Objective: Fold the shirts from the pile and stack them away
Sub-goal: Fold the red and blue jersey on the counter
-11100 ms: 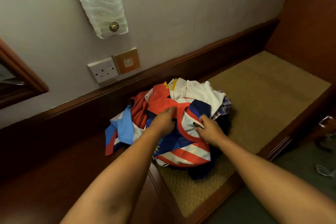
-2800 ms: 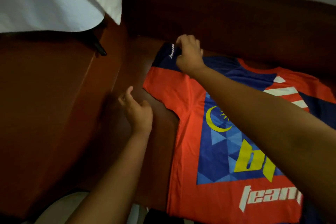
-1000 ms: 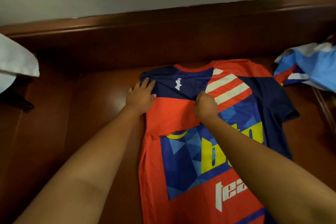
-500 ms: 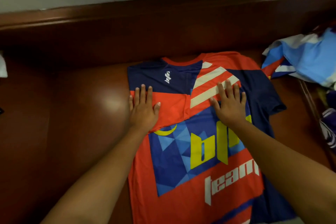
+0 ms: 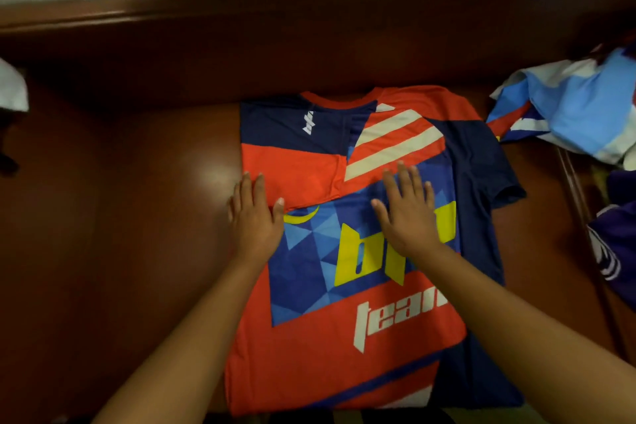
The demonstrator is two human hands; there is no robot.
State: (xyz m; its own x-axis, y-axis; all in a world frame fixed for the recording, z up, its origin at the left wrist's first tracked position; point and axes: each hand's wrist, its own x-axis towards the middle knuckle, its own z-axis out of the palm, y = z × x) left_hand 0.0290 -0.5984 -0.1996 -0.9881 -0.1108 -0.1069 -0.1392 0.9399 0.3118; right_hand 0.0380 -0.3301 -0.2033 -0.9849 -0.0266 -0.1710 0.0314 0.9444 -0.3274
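Polished dark wooden surface below a grey wall carries a red, navy and blue printed sports shirt, spread flat, its left sleeve already folded inward. Both hands rest open-palmed on its chest: left hand at the folded edge, right hand mid-chest. Right sleeve remains unfolded; crumpled unfolded shirts wait well right.

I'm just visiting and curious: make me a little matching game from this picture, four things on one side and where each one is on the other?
Things:
1. left hand
2. right hand
3. unfolded sleeve
4. pile of clothes

Places:
A. flat on the yellow letters
B. far right of the table
C. on the shirt's left edge
D. sticking out on the shirt's right side

Pairs: 1-C, 2-A, 3-D, 4-B
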